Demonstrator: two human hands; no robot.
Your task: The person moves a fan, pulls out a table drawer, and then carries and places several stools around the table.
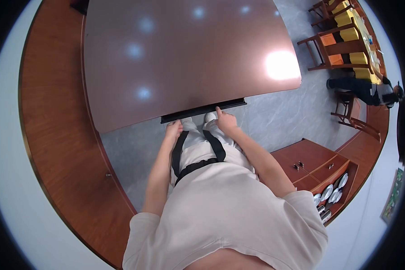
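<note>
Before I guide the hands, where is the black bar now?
Head view, centre: the black bar runs along the near edge of the table, with the left hand close to its left end and the right hand right of its middle.

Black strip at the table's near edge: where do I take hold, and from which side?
I'd take the front edge of the black strip from the wearer's side, left hand and right hand spaced apart. It is long and narrow, and that edge sticks out past the table, while its back looks tucked beneath. A spread grip should keep it level.
</note>
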